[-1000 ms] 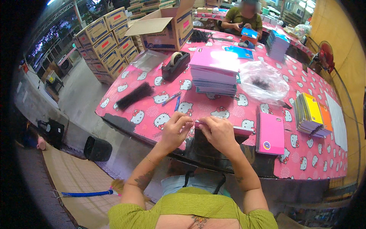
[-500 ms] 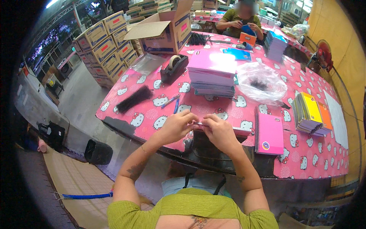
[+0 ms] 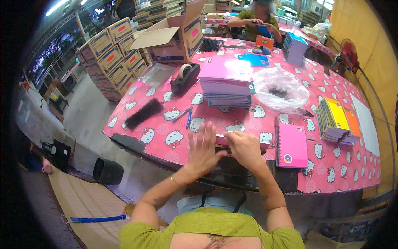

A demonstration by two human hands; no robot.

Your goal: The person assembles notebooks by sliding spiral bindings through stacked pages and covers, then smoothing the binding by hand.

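Observation:
At the table's front edge a pink notebook (image 3: 222, 141) shows almost edge-on, mostly hidden by my hands. My left hand (image 3: 204, 148) lies along its left end with the fingers stretched out. My right hand (image 3: 244, 148) grips its upper edge, thumb and fingers pressed together. To the right lies a pink spiral notebook (image 3: 292, 145) with a round sticker on its cover. Beyond my hands stands a stack of pink notebooks (image 3: 226, 83). Two blue pen-like tools (image 3: 188, 118) and a bundle of black spiral wires (image 3: 144, 113) lie to the left.
A black tape dispenser (image 3: 185, 80) and an open carton (image 3: 174, 41) stand far left. A clear plastic bag (image 3: 282, 93) holds dark wires. Yellow and orange notebooks (image 3: 336, 118) are stacked right. Across the table a person (image 3: 259, 25) handles a blue notebook. Cartons (image 3: 110, 54) are piled beyond.
My left hand has gone from a pinch to outstretched fingers. My right hand has shifted slightly right along the notebook's edge. The view has tilted a little.

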